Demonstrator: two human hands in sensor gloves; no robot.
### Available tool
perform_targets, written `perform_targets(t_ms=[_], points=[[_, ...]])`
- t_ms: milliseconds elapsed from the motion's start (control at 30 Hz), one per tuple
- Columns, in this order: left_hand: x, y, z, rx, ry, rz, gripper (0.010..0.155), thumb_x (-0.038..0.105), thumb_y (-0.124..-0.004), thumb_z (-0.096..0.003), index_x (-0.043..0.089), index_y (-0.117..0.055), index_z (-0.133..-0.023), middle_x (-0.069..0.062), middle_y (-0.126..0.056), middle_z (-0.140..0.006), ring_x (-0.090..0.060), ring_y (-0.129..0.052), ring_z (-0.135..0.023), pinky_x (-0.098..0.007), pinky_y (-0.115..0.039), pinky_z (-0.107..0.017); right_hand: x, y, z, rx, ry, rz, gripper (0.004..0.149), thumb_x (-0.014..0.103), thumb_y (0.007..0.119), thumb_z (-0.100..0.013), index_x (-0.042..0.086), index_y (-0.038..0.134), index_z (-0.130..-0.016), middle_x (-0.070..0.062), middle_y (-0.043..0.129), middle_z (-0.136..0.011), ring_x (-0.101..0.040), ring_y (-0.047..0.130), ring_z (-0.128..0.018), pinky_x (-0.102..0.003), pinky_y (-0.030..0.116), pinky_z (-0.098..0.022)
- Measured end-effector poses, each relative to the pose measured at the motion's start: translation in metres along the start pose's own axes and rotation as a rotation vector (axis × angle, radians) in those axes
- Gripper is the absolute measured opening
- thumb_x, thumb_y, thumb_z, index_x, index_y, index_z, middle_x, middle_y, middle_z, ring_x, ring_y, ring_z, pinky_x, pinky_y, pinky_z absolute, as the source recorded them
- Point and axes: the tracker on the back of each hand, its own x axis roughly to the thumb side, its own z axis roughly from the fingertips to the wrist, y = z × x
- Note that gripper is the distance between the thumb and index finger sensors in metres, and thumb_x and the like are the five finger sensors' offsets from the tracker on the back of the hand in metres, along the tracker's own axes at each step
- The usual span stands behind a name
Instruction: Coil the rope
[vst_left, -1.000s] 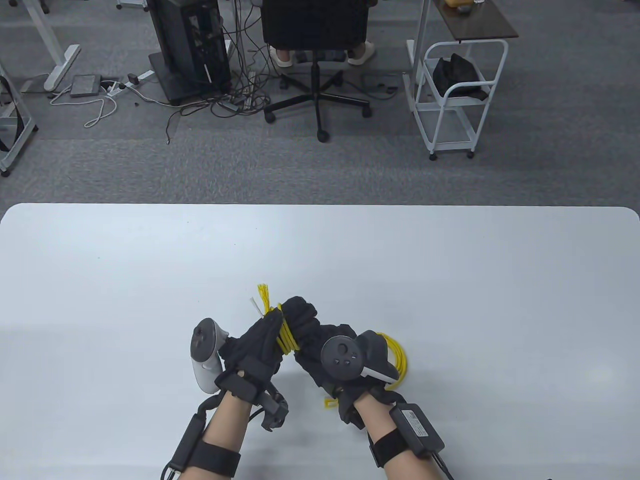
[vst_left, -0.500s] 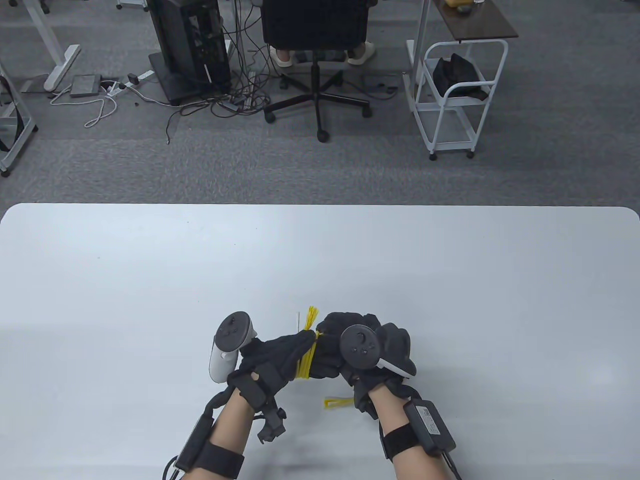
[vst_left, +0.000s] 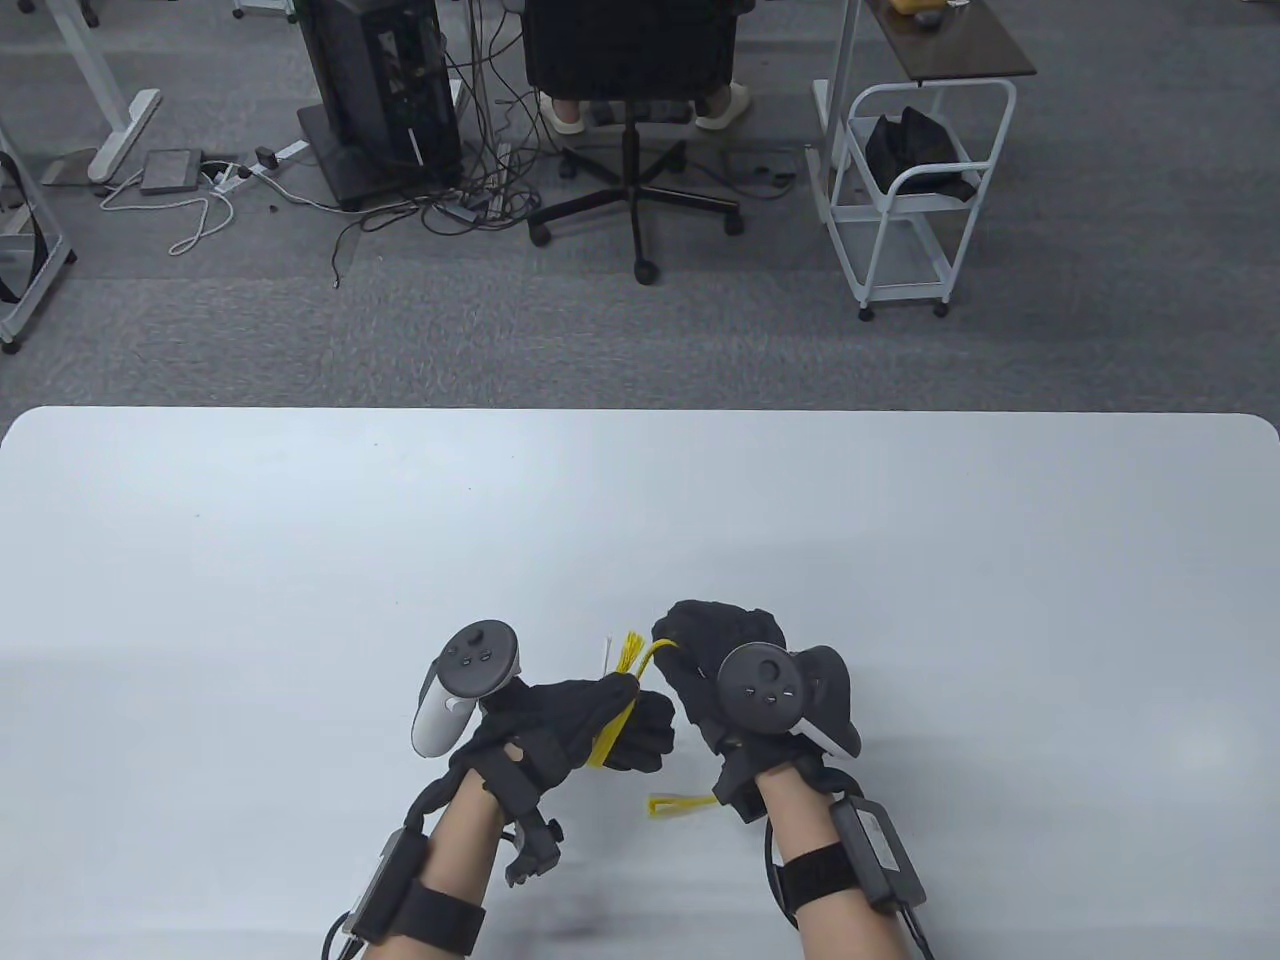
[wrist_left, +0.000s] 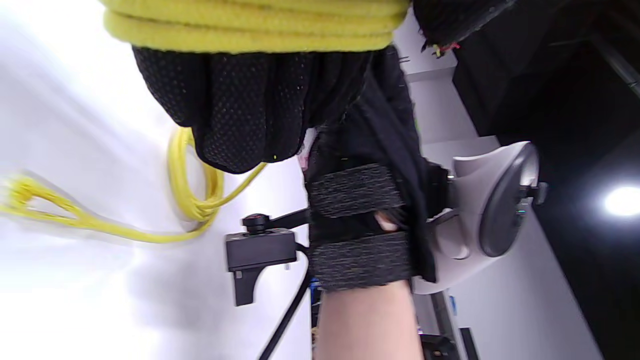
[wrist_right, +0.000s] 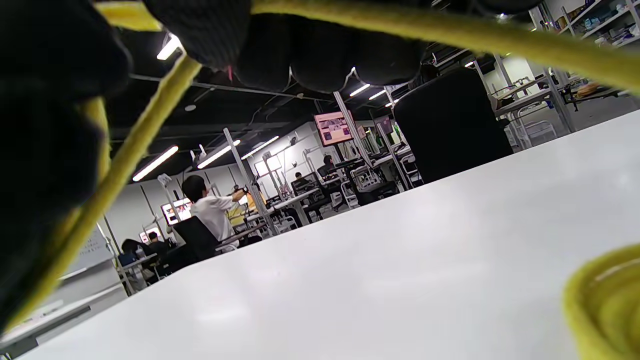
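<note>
A thin yellow rope (vst_left: 612, 735) is wound in several turns around the fingers of my left hand (vst_left: 600, 715), which holds the coil just above the white table (vst_left: 300, 560). A frayed end (vst_left: 628, 648) sticks up beside the thumb. My right hand (vst_left: 715, 650) grips a strand (vst_left: 655, 652) that runs from the coil up into its fingers. A loose loop of rope (vst_left: 680, 803) lies on the table below my right wrist. The left wrist view shows the wound turns (wrist_left: 250, 30) across the fingers (wrist_left: 240, 100) and slack rope (wrist_left: 195, 200) on the table. Rope strands (wrist_right: 115, 175) cross the right wrist view.
The table's far edge (vst_left: 640, 412) borders grey carpet. Beyond it stand an office chair (vst_left: 632, 110), a computer tower (vst_left: 380, 90) with cables and a white cart (vst_left: 915, 190).
Both hands have moved right and toward me. My right hand has drawn away from the left, so a strand now stretches between them. The rope loops once at my right have gone under the hand.
</note>
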Motion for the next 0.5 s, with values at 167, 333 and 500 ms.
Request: perform_targets(t_ms=[167,333,500], points=[[-0.001,-0.001,0.0,0.023,0.077,-0.069,0.064,0.052,-0.049,-0.0634,0.013,-0.083,-0.1,-0.021,-0.095,-0.095,-0.037,-0.101,-0.075,-0.042,-0.08,-0.058,0.004,-0.001,0.001,-0.032,-0.034,-0.052,0.04,0.039,0.074,-0.058,0.019,0.073,-0.092,-0.015,0.073,-0.102,-0.046,0.074,-0.09,-0.075,0.049,-0.066],[-0.002,0.001,0.002,0.119,0.094,-0.068,0.067,0.053,-0.046,-0.0635,0.01,-0.076,-0.106,-0.024,-0.088,-0.101,-0.04,-0.096,-0.08,-0.044,-0.077,-0.061,0.014,0.003,0.001,-0.042,-0.101,-0.127,0.04,0.039,0.073,-0.058,0.019,0.073,-0.092,-0.015,0.072,-0.102,-0.045,0.074,-0.09,-0.075,0.048,-0.066],[-0.001,0.008,0.01,0.275,0.094,-0.044,0.067,0.052,-0.045,-0.0634,0.009,-0.071,-0.108,-0.025,-0.084,-0.104,-0.041,-0.093,-0.083,-0.044,-0.075,-0.063,0.023,0.009,0.002,-0.024,-0.165,-0.134,0.041,0.039,0.07,-0.059,0.018,0.071,-0.094,-0.016,0.069,-0.105,-0.046,0.072,-0.091,-0.075,0.048,-0.066]])
